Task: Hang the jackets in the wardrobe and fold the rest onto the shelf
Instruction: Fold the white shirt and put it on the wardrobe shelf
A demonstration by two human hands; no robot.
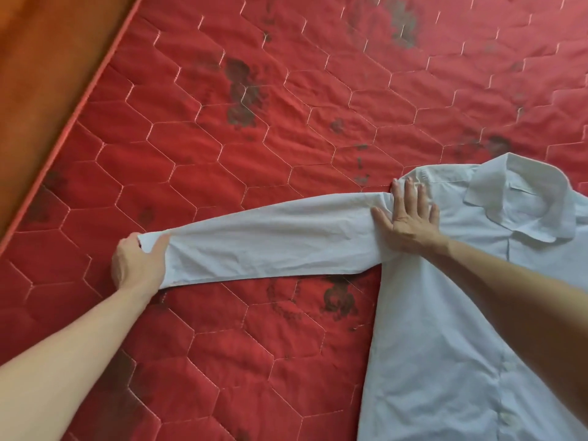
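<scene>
A white long-sleeved shirt [445, 329] lies flat and face up on a red quilted mattress [222, 138], its collar toward the upper right and its buttons done up. One sleeve [270, 246] stretches out straight to the left. My left hand [136, 265] grips the cuff end of that sleeve. My right hand [407, 214] lies flat with spread fingers on the shoulder seam, pressing the cloth down. The shirt's right side and hem run out of the frame.
The mattress has hexagon stitching and several dark stains. Its piped edge [70, 119] runs diagonally at the upper left, with an orange-brown wooden surface [41, 52] beyond it. No wardrobe, shelf or other garment is in view.
</scene>
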